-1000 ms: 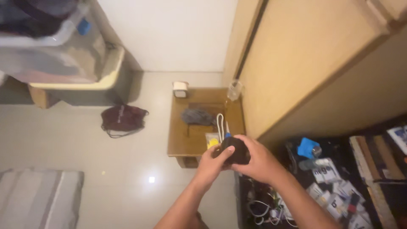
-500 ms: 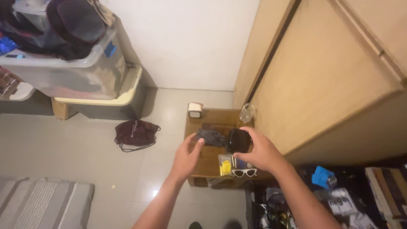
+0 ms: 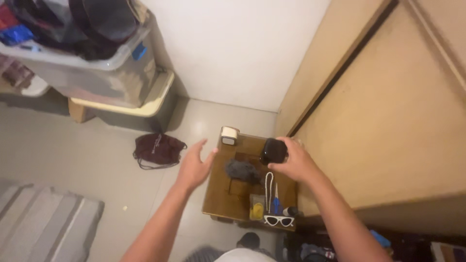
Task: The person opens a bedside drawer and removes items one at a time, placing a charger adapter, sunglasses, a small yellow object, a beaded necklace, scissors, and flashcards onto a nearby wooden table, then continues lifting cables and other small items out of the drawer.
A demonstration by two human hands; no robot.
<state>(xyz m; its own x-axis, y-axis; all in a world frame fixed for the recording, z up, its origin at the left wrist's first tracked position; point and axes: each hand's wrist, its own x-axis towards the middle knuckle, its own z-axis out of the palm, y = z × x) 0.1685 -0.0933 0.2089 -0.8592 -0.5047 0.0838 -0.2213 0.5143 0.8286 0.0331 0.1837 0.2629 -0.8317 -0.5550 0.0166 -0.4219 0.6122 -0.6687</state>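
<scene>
Right hand (image 3: 293, 162): fingers curled around a small black rounded case (image 3: 273, 151), gripped from its right side and held in the air above the far right part of a low wooden table (image 3: 219, 201).

Left hand (image 3: 194, 167): open, fingers spread and slightly bent, holding nothing; it hovers over the table's left edge, well apart from the case.

Between the two hands, on the tabletop: a crumpled grey cloth (image 3: 241, 170). Just beyond the left fingertips: a small white box-shaped object (image 3: 229, 135). Below the right hand, toward the near table edge: a white beaded strand (image 3: 268, 190), a yellow item (image 3: 256, 210), white-framed sunglasses (image 3: 278, 221).

Left of the left hand, on the tiled floor: a dark red bag (image 3: 158, 149).
</scene>
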